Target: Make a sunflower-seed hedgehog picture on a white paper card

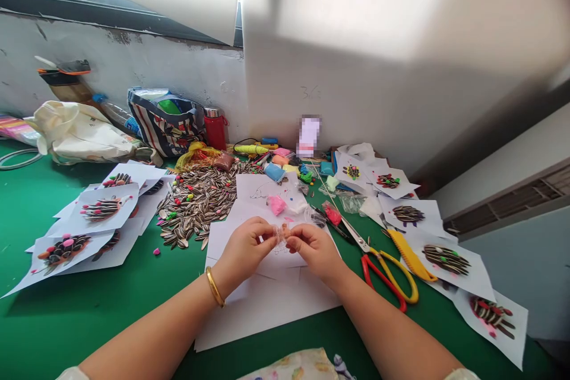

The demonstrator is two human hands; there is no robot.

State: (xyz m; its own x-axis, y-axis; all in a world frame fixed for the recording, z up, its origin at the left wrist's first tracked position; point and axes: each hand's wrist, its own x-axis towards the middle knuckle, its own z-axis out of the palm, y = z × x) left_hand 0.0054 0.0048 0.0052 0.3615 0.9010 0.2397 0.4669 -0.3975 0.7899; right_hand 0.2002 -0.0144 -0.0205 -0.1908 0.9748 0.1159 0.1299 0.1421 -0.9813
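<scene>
Pinched between the thumbs and fingers of the left hand (pixel 249 247) and the right hand (pixel 314 247), both closed on it, is a crinkled scrap of clear plastic (pixel 280 236), held over the white paper (pixel 262 309) at the middle of the green table (pixel 155 314). It looks thin, glossy and see-through, bunched small where the fingertips meet; a peach-orange patch shows at its right side, too small to make out. Far left, overlapping picture sheets (pixel 102 208) carry hedgehog shapes built from striped seeds and dotted with pink, red and orange. Next comes the seed heap (pixel 196 205), loose and sprinkled with coloured bits. Beyond the hands, a bright pink lump (pixel 276 205) sits on the paper, and to its right lies a red lump (pixel 332 212) in clear wrapping. Scissors (pixel 367 247) with one red and one yellow handle lie right of the right hand, then a yellow toothed tool (pixel 409 255), then more seed pictures (pixel 445 255) at the right edge.
</scene>
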